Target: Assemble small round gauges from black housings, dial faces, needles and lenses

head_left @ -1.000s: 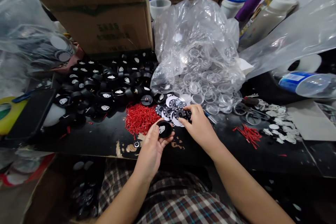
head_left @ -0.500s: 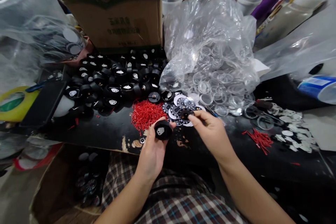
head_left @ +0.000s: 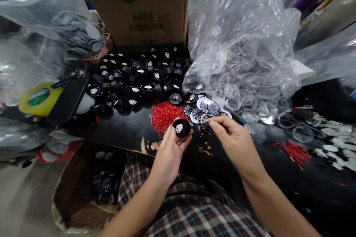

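My left hand [head_left: 169,157] holds a round black plastic case [head_left: 182,129], its open side up and a small pale plate inside. My right hand [head_left: 237,142] pinches the edge of a dark printed dial [head_left: 207,129] between thumb and fingers, just right of the case and apart from it. Behind that dial lies a loose pile of dial discs [head_left: 197,114], black with white markings, some white. A heap of small red plastic pieces [head_left: 168,114] lies just beyond my left hand.
Many black cases [head_left: 133,89] cover the back left, before a cardboard box [head_left: 144,14]. A plastic bag [head_left: 239,18] spills clear rings [head_left: 247,96] at right. Yellow tape [head_left: 25,103] lies left; red pieces [head_left: 296,153] and white pieces [head_left: 340,139] lie right. An open carton [head_left: 66,192] stands below.
The camera view has turned slightly left, so things sit farther right. The dial in my right hand is now tilted lower among the pile. My left hand still holds the case.
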`<state>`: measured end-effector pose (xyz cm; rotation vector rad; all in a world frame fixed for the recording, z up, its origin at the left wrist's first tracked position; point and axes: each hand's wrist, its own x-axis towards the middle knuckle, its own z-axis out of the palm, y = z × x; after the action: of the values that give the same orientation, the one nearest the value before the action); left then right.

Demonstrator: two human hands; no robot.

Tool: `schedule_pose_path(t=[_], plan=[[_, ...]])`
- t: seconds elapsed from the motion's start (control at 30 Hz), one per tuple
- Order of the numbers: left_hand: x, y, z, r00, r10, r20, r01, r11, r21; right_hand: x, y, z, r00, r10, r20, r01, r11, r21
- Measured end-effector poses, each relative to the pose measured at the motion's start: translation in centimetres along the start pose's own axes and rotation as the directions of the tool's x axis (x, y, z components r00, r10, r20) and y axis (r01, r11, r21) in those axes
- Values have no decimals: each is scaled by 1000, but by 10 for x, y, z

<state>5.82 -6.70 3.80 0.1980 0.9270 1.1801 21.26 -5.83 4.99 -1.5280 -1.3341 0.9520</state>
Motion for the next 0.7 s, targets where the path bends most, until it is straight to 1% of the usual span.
schedule_pose_path(t=[0.1,0.17,0.27,0.37,0.47,0.6,0.7], plan=[[-4,-1,4,1000,-16,26,16,1000,23,-3,-10,4,999,0,40,0,1000,7],[-6,-1,5,999,-25,40,22,998,64,-4,-16,8,998,-43,40,45,998,-41],[-7,-3,4,998,0,63,-8,993,122,-2,-22,12,997,-81,7,82,992,-99],[-9,-5,2,994,30,107,-48,985,167,0,-24,14,995,-101,22,102,991,-90],[-10,-6,1,989,41,141,-72,972,224,0,-26,14,989,-138,51,143,983,-117],[-6,-5,-5,985,14,171,-64,954,293,4,-25,13,985,-84,153,108,981,-158],[-4,-4,-9,988,-6,153,-49,936,349,8,-19,14,981,-32,189,65,982,-175]])
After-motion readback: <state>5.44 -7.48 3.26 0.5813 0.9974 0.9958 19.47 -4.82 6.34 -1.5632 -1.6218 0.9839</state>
